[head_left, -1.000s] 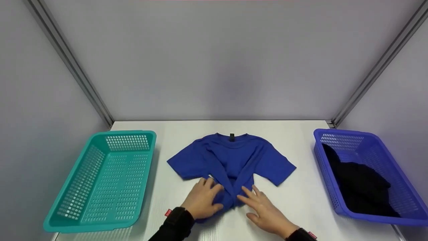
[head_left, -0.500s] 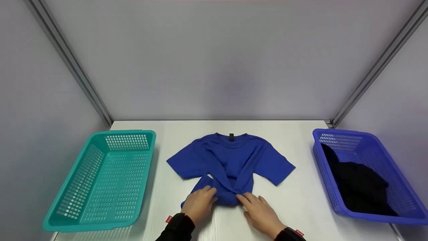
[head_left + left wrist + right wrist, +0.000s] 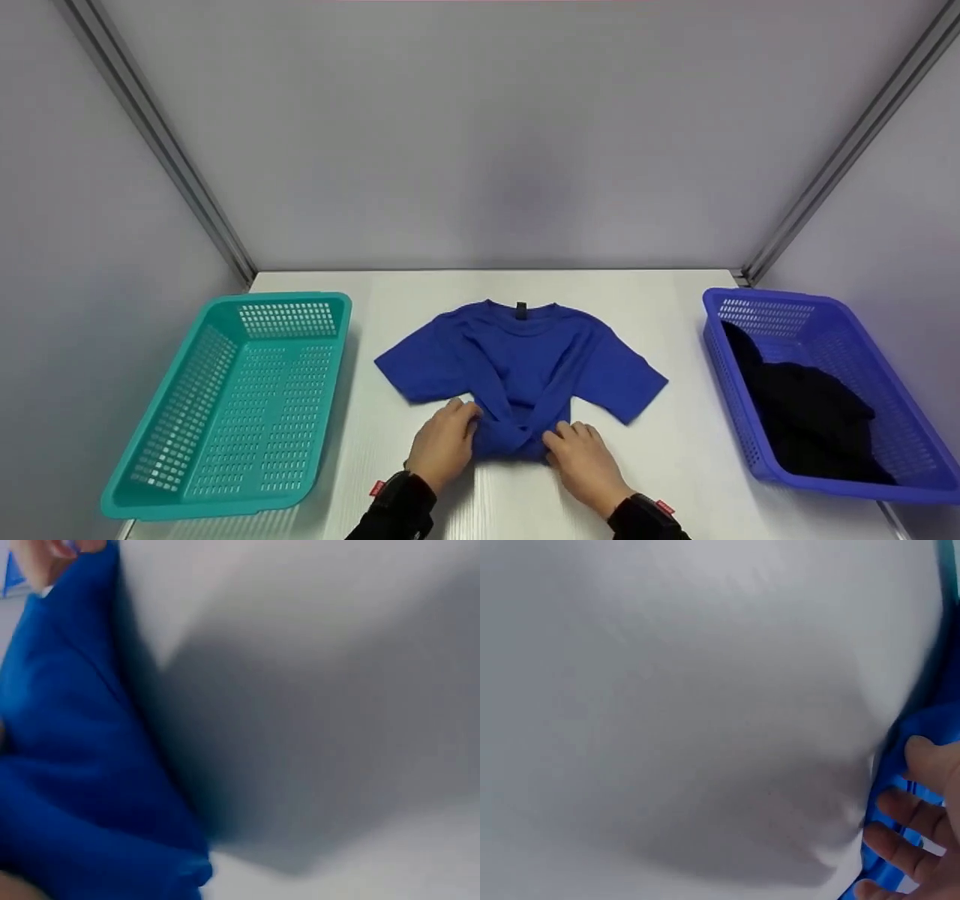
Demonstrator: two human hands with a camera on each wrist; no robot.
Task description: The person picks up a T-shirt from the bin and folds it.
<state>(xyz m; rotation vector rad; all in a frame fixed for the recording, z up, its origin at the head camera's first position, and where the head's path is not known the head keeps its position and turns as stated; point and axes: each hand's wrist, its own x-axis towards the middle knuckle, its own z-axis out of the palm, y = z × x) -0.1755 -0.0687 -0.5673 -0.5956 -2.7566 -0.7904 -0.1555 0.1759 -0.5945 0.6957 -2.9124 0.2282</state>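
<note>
A blue T-shirt lies on the white table with its collar and dark neck tag away from me. Both sleeves are spread sideways, and its lower part is folded up into a short bundle with crossing creases. My left hand grips the left end of the near folded edge. At the right end, my right hand pinches the same edge. Thumb and fingers sit around the blue cloth in the right wrist view. In the left wrist view the cloth fills the left side, and most of the left hand is out of frame.
On the left stands a teal perforated basket with nothing in it. A purple basket at the right holds a black garment. Pale panels close off the back and both sides of the table.
The cloth's near left part, spread out half a second ago, is gathered in. My fingers, loosely spread over the shirt a second ago, have closed on its lower edge at both ends.
</note>
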